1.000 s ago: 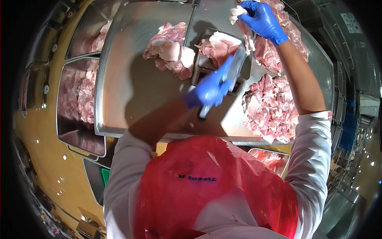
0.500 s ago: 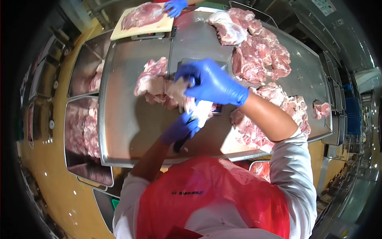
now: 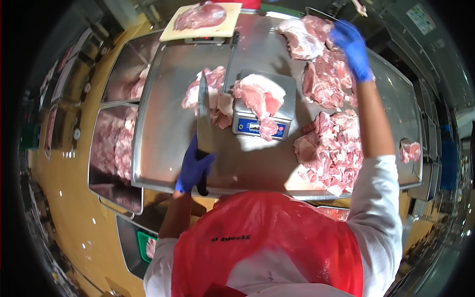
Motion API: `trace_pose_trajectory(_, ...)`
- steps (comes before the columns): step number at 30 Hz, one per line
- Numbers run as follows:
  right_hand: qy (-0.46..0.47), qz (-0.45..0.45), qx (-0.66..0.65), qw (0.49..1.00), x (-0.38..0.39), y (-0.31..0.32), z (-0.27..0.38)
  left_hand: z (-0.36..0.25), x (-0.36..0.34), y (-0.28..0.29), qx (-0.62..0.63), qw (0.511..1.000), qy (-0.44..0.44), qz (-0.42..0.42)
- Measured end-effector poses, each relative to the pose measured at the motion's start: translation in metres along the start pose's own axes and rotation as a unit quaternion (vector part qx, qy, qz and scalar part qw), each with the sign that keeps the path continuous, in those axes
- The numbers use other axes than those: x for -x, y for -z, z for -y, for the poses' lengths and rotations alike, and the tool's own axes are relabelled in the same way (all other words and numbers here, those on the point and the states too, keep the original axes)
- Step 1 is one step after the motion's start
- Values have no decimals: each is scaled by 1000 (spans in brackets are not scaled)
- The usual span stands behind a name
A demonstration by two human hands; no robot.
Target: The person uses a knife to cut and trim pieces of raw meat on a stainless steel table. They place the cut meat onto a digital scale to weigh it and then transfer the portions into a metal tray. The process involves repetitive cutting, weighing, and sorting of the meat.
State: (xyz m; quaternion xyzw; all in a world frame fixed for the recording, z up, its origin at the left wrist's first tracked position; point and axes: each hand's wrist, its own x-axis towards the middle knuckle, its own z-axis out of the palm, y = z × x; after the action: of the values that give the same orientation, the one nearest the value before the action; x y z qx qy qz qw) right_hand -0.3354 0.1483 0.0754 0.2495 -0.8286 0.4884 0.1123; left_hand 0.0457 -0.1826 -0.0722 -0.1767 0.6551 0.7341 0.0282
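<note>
My blue-gloved left hand [image 3: 194,171] is closed around the dark handle of a long knife [image 3: 203,111], its blade pointing away from me. The blade lies in front of some trimmings [image 3: 213,81] on the steel table. My blue-gloved right hand [image 3: 351,47] is stretched far out over the right edge of the back meat pile, fingers extended and somewhat blurred; I see nothing in it. Between my arms, a piece of raw meat [image 3: 257,96] rests on a digital scale [image 3: 288,115], a small part hanging over its blue panel. Beyond the right hand, a thin pale scrap [image 3: 360,7] shows near the top edge.
Large meat pieces [image 3: 321,79] lie at the back right, smaller cuts [image 3: 334,156] nearer, and a single piece [image 3: 409,150] far right. A cutting board [image 3: 170,33] bearing meat stands at the back left. Steel bins of meat [image 3: 111,148] flank the table's left side.
My right hand has moved from above the scale to the far right, uncovering the meat on it. The knife, lowered before, now points away in my left hand, which has shifted left.
</note>
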Motion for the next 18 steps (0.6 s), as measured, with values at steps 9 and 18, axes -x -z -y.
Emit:
trace_pose_trajectory(9, -95, 181, 223, 953, 113, -173, -39, 37, -60, -19, 47, 996, -59, -45)
trace_pose_trajectory(18, -181, 327, -86, 923, 74, -155, -165, 49, -139, -44, 53, 986, -155, -7)
